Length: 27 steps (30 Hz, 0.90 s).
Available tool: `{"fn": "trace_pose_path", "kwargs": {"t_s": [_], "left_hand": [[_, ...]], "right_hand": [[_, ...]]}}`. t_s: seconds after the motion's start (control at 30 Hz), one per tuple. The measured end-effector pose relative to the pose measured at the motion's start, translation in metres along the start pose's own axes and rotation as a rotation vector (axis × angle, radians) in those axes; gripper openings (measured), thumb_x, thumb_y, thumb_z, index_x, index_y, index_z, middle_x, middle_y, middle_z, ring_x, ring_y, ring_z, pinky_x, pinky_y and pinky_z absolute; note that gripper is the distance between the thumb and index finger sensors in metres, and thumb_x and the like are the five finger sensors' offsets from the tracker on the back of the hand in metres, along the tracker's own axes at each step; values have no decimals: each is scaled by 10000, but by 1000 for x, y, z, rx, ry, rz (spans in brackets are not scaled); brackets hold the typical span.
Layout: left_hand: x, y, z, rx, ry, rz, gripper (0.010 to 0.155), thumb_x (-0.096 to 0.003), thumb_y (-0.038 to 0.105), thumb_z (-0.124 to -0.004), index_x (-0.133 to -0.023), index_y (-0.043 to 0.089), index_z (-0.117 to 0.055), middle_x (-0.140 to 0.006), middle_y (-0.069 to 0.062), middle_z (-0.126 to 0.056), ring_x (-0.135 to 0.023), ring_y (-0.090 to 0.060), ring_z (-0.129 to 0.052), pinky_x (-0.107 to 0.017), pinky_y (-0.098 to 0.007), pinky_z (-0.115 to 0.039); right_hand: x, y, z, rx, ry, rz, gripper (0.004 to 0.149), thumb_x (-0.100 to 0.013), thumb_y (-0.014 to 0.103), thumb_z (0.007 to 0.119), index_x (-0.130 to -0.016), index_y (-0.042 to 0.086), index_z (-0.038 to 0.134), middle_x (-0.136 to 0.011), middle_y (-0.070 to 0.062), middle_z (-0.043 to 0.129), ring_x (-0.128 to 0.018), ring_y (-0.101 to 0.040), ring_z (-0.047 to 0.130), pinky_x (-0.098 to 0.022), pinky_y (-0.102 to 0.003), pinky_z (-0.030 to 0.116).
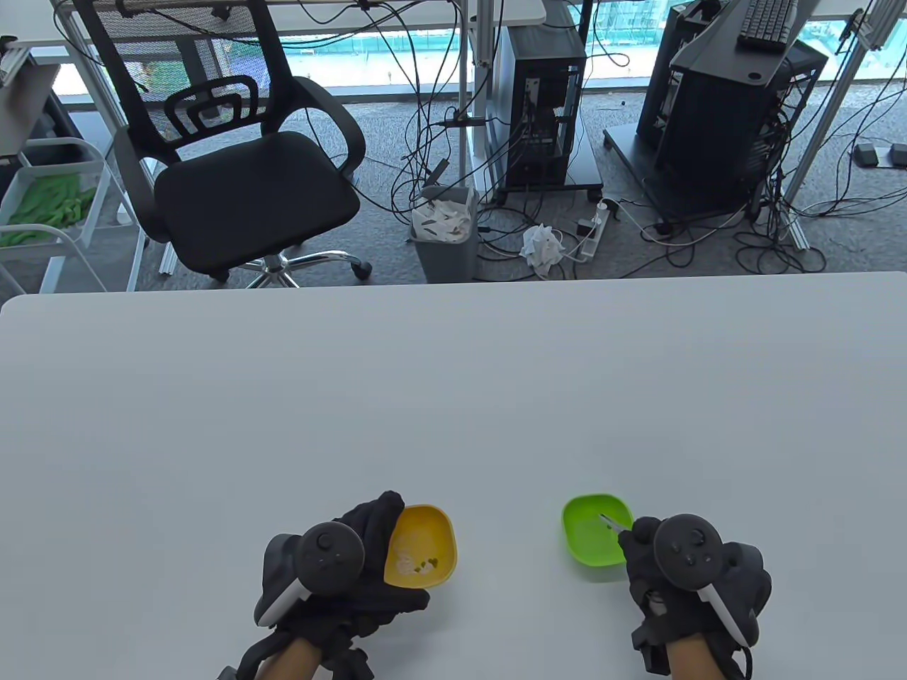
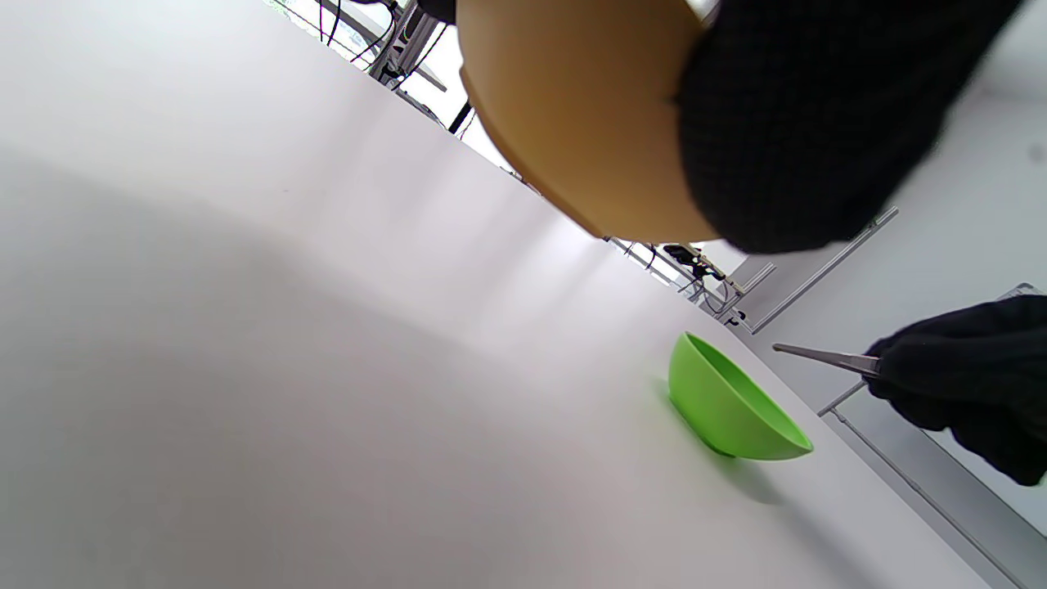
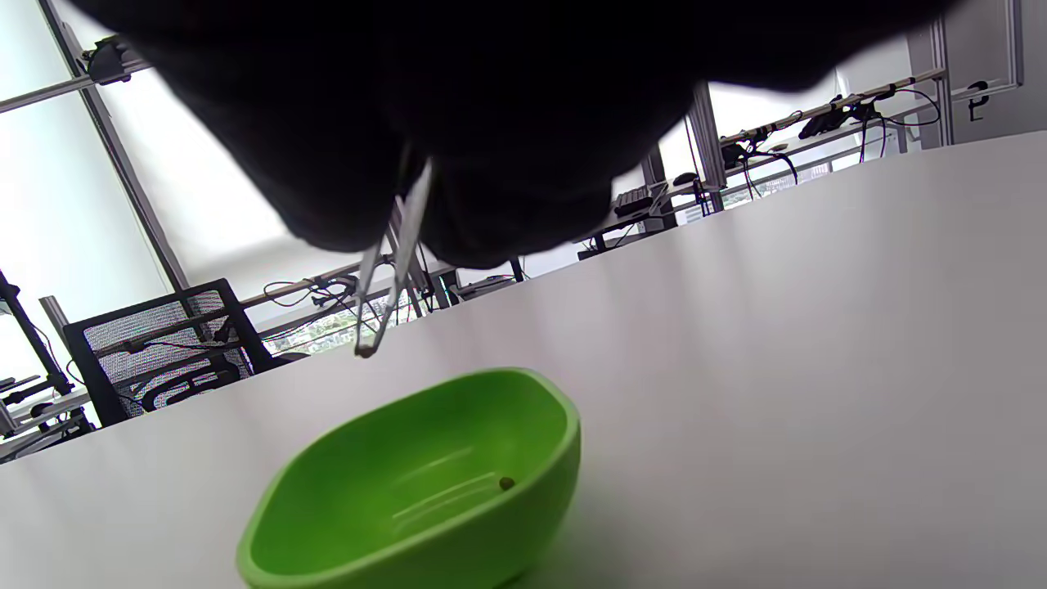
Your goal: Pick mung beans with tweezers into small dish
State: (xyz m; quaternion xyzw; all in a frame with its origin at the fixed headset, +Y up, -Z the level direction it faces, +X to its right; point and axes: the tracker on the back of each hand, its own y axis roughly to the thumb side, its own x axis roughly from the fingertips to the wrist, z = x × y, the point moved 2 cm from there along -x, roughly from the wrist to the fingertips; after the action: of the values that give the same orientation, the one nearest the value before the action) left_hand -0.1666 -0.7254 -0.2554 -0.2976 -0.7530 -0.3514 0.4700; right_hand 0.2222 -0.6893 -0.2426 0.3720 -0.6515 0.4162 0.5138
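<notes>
My left hand point(image 1: 354, 559) grips the yellow dish point(image 1: 423, 545) by its near-left rim and holds it tilted; a few mung beans point(image 1: 427, 564) lie in it. In the left wrist view the dish's underside point(image 2: 572, 106) is off the table, under my gloved fingers point(image 2: 802, 123). My right hand point(image 1: 659, 559) pinches metal tweezers point(image 1: 613, 525) whose tips hang above the green dish point(image 1: 595, 530). In the right wrist view the tweezer tips point(image 3: 366, 350) are close together above the green dish point(image 3: 425, 483), which holds one mung bean point(image 3: 506, 483).
The white table point(image 1: 453, 397) stretches far beyond both dishes. Behind its far edge stand an office chair point(image 1: 234, 156), a waste bin point(image 1: 445, 230), computer towers and loose cables on the floor.
</notes>
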Motion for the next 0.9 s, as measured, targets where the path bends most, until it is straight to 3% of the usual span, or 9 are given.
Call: {"fn": "trace_pose_path", "kwargs": {"t_s": [0.57,0.77,0.9], "left_hand": [[0,0,0,-5,-1,-1,1198,-338,593,-977,-1145,173,-198,-1194,-104,-325,-1127,-446,-362,-776,-682,-269],[-1,1,0,-7,0,-3,1199,-340,594,-977,-1146,174,-196,-1195,-103,-324,-1128,-446,-361,-777,-681,-268],[-1,1,-1,-7,-2,1,1198,-339,592,-978,-1146,174,-197,-1195,-104,-324,-1128,-446,-363,-778,-681,-267]], "right_hand": [[3,8,-1,-29,-7,-29,357,-454,326,903,-679,59,979,-524,-155,975,-236,-88,924,-150,-278,860],[16,82,-9,-28,-26,-250,363,-460,330,898,-688,57,974,-531,-156,972,-242,-87,924,-153,-277,859],[32,146,2,-1,21,-415,365,-461,330,899,-690,56,973,-533,-158,971,-243,-89,923,-155,-279,858]]}}
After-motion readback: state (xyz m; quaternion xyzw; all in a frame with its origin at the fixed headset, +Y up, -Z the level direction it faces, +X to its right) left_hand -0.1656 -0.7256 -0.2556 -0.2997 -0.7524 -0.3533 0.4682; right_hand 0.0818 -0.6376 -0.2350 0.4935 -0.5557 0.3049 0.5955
